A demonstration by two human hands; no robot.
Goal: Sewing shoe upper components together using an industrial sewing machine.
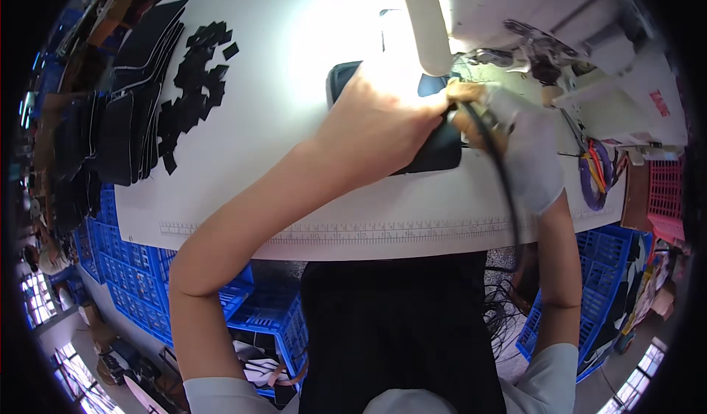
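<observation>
My left hand lies flat on a black fabric piece on the white sewing table, pressing it down near the needle area. My right hand, in a white glove, sits just right of it and pinches the same black piece together with a thin black strap that trails back toward me. A white sewing machine stands right behind both hands, and its arm hides the far end of the piece.
Stacks of black panels and several small black cut pieces lie at the table's left. Blue plastic crates stand below the table. A pink basket and coloured loops are at right.
</observation>
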